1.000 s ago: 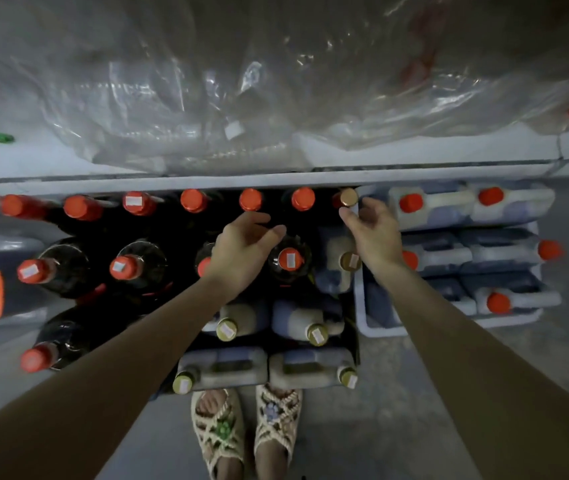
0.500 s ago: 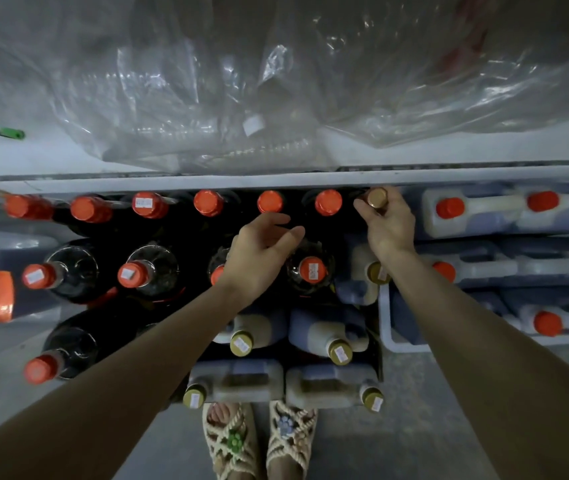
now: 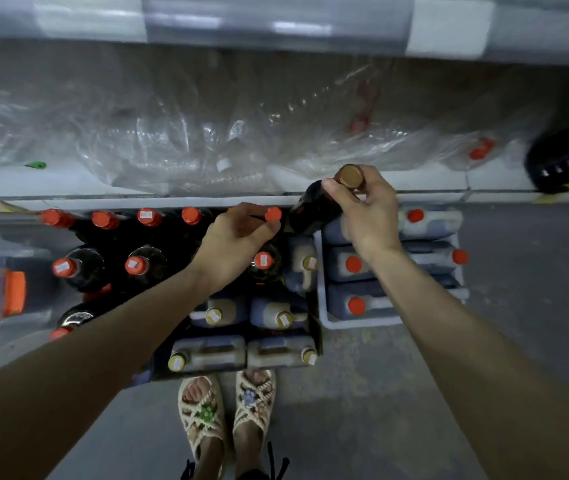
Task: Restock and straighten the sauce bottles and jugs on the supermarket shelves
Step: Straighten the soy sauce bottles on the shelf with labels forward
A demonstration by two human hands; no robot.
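Note:
My right hand grips the neck of a dark sauce bottle with a gold cap and holds it tilted, raised above the row on the floor. Beside it my left hand hovers over the red-capped dark bottles, thumb and fingers curled near one red cap; whether it touches that cap I cannot tell. Gold-capped jugs lie in a dark crate in front of my feet. Red-capped jugs fill a white tray under my right forearm.
A low shelf edge runs across above the bottles, with crumpled clear plastic bags of empty bottles on it. A clear bin with an orange latch stands at the left. Bare grey floor lies to the right. My sandalled feet stand below the crate.
My right hand has lifted the gold-capped bottle out of the back row, up and to the right. The left hand stayed over the red caps. The view has tilted upward.

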